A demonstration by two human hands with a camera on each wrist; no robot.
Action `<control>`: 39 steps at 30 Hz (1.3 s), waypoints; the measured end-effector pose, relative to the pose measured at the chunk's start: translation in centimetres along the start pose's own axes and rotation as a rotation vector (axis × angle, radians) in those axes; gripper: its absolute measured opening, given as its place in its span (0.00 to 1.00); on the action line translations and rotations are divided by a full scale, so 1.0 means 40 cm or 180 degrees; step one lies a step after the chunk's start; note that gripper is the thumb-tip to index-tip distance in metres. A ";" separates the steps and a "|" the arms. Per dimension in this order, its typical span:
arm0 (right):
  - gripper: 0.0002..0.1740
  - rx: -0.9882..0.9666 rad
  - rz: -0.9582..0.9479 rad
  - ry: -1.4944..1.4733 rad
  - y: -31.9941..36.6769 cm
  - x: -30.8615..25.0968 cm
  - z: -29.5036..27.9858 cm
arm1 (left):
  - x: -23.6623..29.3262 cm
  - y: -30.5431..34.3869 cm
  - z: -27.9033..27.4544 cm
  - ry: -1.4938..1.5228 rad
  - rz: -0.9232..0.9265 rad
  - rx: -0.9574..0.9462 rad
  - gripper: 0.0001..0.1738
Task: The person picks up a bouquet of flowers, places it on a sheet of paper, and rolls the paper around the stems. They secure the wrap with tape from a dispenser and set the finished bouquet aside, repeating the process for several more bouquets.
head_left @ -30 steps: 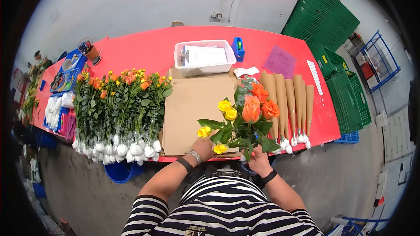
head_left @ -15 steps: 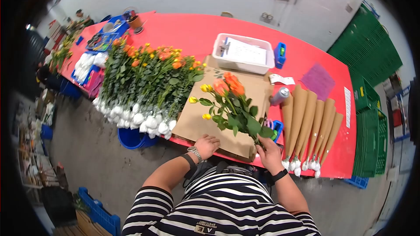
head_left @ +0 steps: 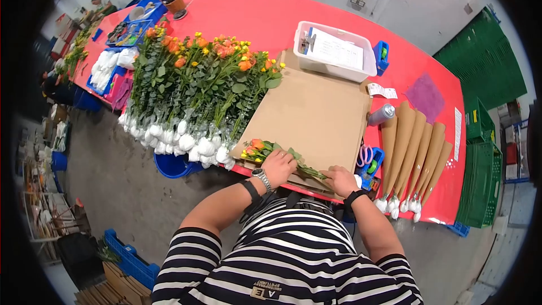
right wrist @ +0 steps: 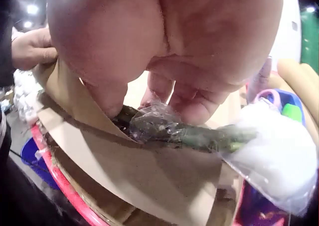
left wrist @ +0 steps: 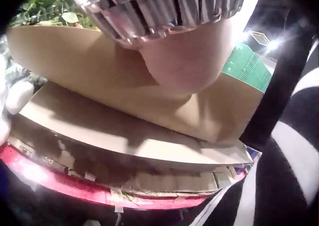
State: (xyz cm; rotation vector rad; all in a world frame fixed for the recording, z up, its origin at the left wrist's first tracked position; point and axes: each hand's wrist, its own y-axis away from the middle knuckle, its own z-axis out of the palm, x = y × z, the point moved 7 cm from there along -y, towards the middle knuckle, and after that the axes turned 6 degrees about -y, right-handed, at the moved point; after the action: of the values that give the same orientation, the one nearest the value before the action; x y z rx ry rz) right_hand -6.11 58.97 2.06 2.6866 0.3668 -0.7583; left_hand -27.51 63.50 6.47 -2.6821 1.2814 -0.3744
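A bouquet of orange roses and small yellow blooms (head_left: 255, 146) lies along the front edge of a brown kraft paper sheet (head_left: 310, 101), heads to the left. My right hand (head_left: 341, 181) grips its stems (right wrist: 192, 135), which are bound in clear plastic. A white bagged bulb (right wrist: 279, 153) sticks out past the stem ends. Beside the bouquet's middle, my left hand (head_left: 279, 168) pinches the sheet's near edge, raised and curving up in the left wrist view (left wrist: 94, 71). Its fingertips are hidden there. More flat sheets lie beneath.
On the left stand many similar bouquets (head_left: 203, 85) with white-bagged stem ends. To the right are pink scissors (head_left: 365, 156), a blue tape dispenser (head_left: 371, 166), a spray can (head_left: 382, 114) and paper-wrapped cones (head_left: 412, 147). A white bin (head_left: 339, 70) sits at the back.
The bouquet, earlier held up over the paper in my right hand, has been laid down on the sheet. My left hand has come to the paper's near edge. The head view has turned rightward.
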 end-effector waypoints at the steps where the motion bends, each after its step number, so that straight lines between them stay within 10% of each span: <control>1: 0.18 -0.0034 -0.0049 -0.0135 0.004 0.009 0.000 | -0.016 -0.006 0.033 0.0013 -0.0047 -0.0175 0.08; 4: 0.18 -0.0134 -0.0092 -0.0487 0.028 0.050 0.022 | -0.051 -0.041 0.067 0.0280 -0.0064 -0.0472 0.09; 10: 0.24 0.2465 0.0800 -0.0365 0.107 -0.032 -0.064 | -0.137 -0.126 0.149 0.0713 -0.0368 -0.0968 0.16; 19: 0.36 0.1979 0.0581 0.0532 -0.004 -0.121 0.073 | -0.176 -0.170 0.203 0.0397 -0.0876 -0.2129 0.15; 24: 0.33 0.1940 0.0543 0.0548 -0.044 -0.088 0.056 | -0.162 -0.178 0.137 0.0117 -0.0708 -0.0889 0.19; 32: 0.17 0.1772 0.0615 -0.0165 -0.033 -0.097 0.001 | -0.123 -0.070 0.048 0.0606 -0.0409 -0.0871 0.25; 39: 0.06 0.1569 -0.0160 -0.0304 -0.247 -0.295 -0.090 | -0.198 0.038 -0.116 0.1770 -0.0432 0.0276 0.12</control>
State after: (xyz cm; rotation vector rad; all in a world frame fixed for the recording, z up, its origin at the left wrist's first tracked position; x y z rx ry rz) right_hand -17.47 67.51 9.02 3.0841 0.2488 -1.1119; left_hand -34.76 68.60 9.29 -2.6907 1.1555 -1.2306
